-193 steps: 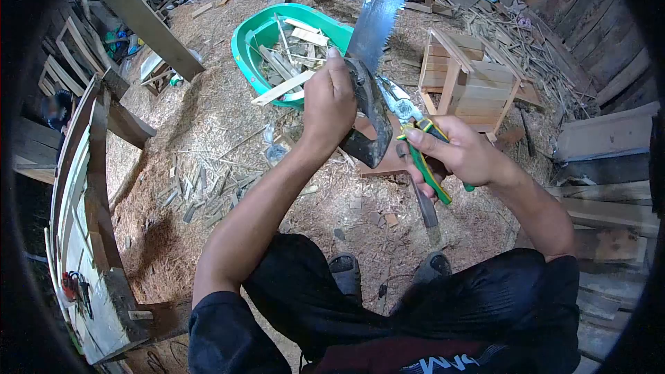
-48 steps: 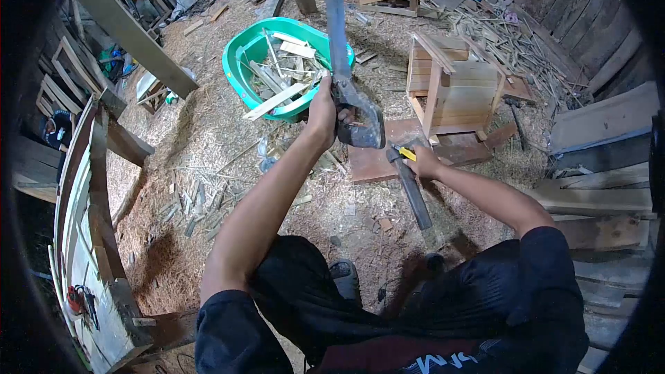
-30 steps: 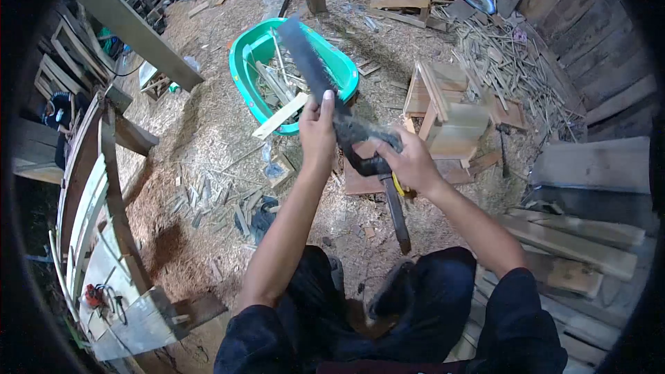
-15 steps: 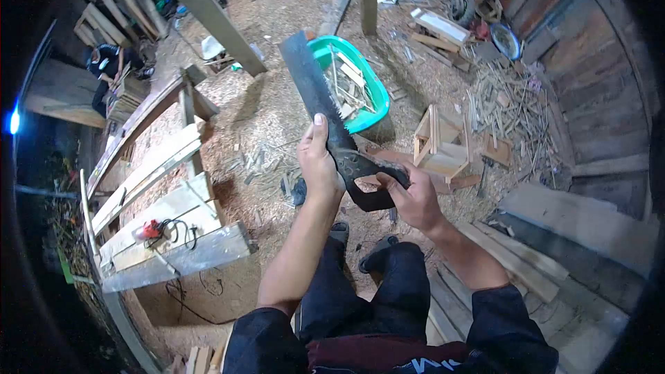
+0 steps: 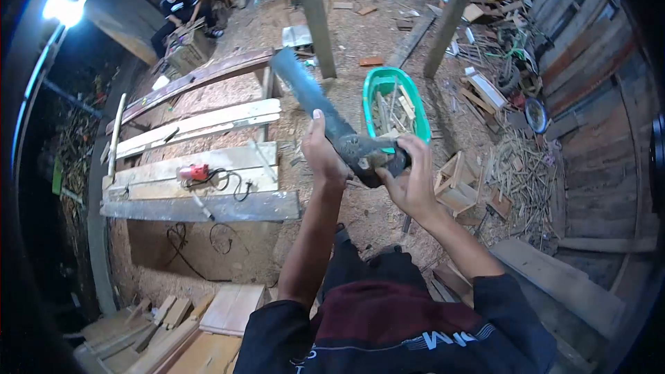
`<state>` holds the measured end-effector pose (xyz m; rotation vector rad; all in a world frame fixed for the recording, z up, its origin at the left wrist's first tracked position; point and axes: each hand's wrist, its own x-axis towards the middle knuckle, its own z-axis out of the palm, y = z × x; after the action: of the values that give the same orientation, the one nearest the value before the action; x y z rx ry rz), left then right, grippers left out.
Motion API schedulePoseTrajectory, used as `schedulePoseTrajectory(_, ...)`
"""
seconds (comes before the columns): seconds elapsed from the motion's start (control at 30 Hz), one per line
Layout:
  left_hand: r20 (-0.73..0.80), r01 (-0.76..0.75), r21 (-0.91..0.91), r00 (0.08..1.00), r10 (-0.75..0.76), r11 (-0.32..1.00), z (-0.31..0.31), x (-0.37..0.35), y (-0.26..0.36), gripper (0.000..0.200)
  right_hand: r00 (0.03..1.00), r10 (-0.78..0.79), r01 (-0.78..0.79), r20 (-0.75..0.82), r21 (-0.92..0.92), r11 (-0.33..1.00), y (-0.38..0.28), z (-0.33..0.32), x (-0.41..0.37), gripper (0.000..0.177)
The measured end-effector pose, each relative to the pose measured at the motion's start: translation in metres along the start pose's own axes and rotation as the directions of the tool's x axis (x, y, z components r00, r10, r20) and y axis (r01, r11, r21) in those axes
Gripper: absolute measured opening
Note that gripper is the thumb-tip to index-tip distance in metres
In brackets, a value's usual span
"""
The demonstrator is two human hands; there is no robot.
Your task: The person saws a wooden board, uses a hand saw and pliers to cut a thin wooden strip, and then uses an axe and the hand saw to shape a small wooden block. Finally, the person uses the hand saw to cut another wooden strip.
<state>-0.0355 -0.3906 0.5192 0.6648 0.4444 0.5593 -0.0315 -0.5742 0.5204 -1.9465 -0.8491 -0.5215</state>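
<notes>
A dark handsaw is held up in front of me, its blade slanting to the upper left. My left hand grips the blade near the handle, thumb lying along the metal. The fingers behind the blade are hidden. At the handle end, my right hand is closed around the saw's black grip, with thumb and fingers on it. Beyond the saw stands a green tub filled with wood offcuts.
On the left, a plank bench carries a red power tool with a black cord. Farther back sits another person. Two wooden posts rise ahead. Scrap sticks lie heaped at right beside a small wooden frame.
My view has turned left and lifted, bringing the bench closer to the middle. The saw has tilted in my hands, its handle now seen more edge-on. Both hands keep their hold.
</notes>
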Motion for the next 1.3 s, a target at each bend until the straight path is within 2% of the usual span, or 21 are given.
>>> schedulePoseTrajectory(0.03,0.046,-0.041,-0.046,0.998,0.043,0.998,-0.011,0.0,0.018,0.028,0.987,-0.113,0.114,0.113,-0.004,0.994,-0.012,0.007,-0.001,0.053)
schedulePoseTrajectory(0.07,-0.023,-0.064,-0.074,0.998,0.062,0.995,-0.019,-0.001,0.031,0.028,0.943,-0.24,0.255,0.231,-0.037,0.966,-0.028,0.011,0.002,0.057)
schedulePoseTrajectory(0.13,-0.169,-0.112,-0.122,0.981,0.091,0.986,-0.028,-0.006,0.058,0.029,0.871,-0.317,0.331,0.375,0.027,0.943,-0.053,0.03,0.007,0.056)
schedulePoseTrajectory(0.17,-0.152,-0.102,-0.153,0.985,0.079,0.983,-0.052,0.002,0.059,0.03,0.859,-0.33,0.36,0.391,-0.002,0.933,-0.057,0.043,0.01,0.053)
schedulePoseTrajectory(0.3,-0.309,-0.064,-0.337,0.95,-0.046,0.94,-0.105,0.018,0.08,0.027,0.799,-0.367,0.434,0.476,-0.034,0.9,-0.047,0.108,0.009,0.041)
schedulePoseTrajectory(0.4,-0.435,-0.067,-0.32,0.897,-0.083,0.945,-0.13,0.022,0.092,0.023,0.73,-0.433,0.496,0.528,0.026,0.868,-0.041,0.153,0.01,0.034)
schedulePoseTrajectory(0.47,-0.463,-0.12,-0.154,0.885,0.036,0.981,-0.154,0.03,0.098,0.023,0.696,-0.451,0.478,0.558,0.108,0.871,-0.045,0.178,0.016,0.035)
schedulePoseTrajectory(0.57,-0.505,-0.086,0.115,0.853,0.133,0.99,-0.186,0.04,0.104,0.029,0.692,-0.481,0.409,0.538,0.256,0.876,-0.05,0.21,0.016,0.031)
schedulePoseTrajectory(0.63,-0.518,-0.01,0.261,0.843,0.149,0.965,-0.2,0.048,0.11,0.034,0.695,-0.405,0.257,0.594,0.32,0.912,-0.044,0.227,0.015,0.027)
schedulePoseTrajectory(0.7,-0.58,0.017,0.297,0.797,0.166,0.955,-0.215,0.059,0.101,0.039,0.723,-0.335,0.136,0.605,0.35,0.927,-0.029,0.252,0.013,0.024)
schedulePoseTrajectory(0.77,-0.543,-0.059,0.354,0.799,0.256,0.933,-0.241,0.066,0.09,0.037,0.634,-0.043,-0.229,0.772,0.241,0.943,-0.031,0.254,0.033,0.028)
schedulePoseTrajectory(0.8,-0.524,-0.094,0.383,0.797,0.3,0.919,-0.255,0.068,0.084,0.036,0.54,0.097,-0.394,0.836,0.15,0.907,-0.028,0.256,0.041,0.03)
schedulePoseTrajectory(0.83,-0.572,-0.042,0.391,0.771,0.279,0.919,-0.268,0.069,0.076,0.031,0.501,0.116,-0.531,0.858,0.198,0.824,-0.005,0.266,0.037,0.037)
schedulePoseTrajectory(0.93,-0.683,0.045,0.406,0.679,0.27,0.913,-0.306,0.074,0.05,0.028,0.415,0.157,-0.744,0.896,0.234,0.626,0.046,0.315,0.027,0.035)
schedulePoseTrajectory(1.03,-0.712,0.189,0.557,0.609,0.349,0.808,-0.345,0.09,0.003,0.027,0.317,0.077,-0.696,0.945,0.177,0.695,0.095,0.355,0.031,0.033)
schedulePoseTrajectory(1.1,-0.651,0.221,0.698,0.592,0.475,0.681,-0.358,0.114,-0.024,0.026,0.284,0.038,-0.694,0.958,0.178,0.698,0.127,0.385,0.026,0.032)
schedulePoseTrajectory(1.13,-0.61,0.238,0.759,0.587,0.532,0.607,-0.36,0.128,-0.033,0.026,0.265,0.061,-0.706,0.962,0.151,0.692,0.138,0.4,0.028,0.033)
schedulePoseTrajectory(1.17,-0.639,0.364,0.752,0.604,0.476,0.549,-0.365,0.14,-0.043,0.027,0.243,0.09,-0.72,0.966,0.118,0.684,0.147,0.412,0.03,0.035)
schedulePoseTrajectory(1.2,-0.608,0.385,0.789,0.603,0.516,0.479,-0.367,0.156,-0.05,0.029,0.224,0.118,-0.734,0.967,0.088,0.674,0.152,0.425,0.033,0.037)
schedulePoseTrajectory(1.27,-0.524,0.414,0.851,0.614,0.591,0.324,-0.382,0.193,-0.066,0.032,0.282,0.141,-0.684,0.949,0.096,0.723,0.162,0.456,0.031,0.04)
schedulePoseTrajectory(1.3,-0.537,0.418,0.844,0.636,0.555,0.337,-0.394,0.213,-0.071,0.04,0.286,0.166,-0.664,0.944,0.07,0.745,0.168,0.472,0.026,0.041)
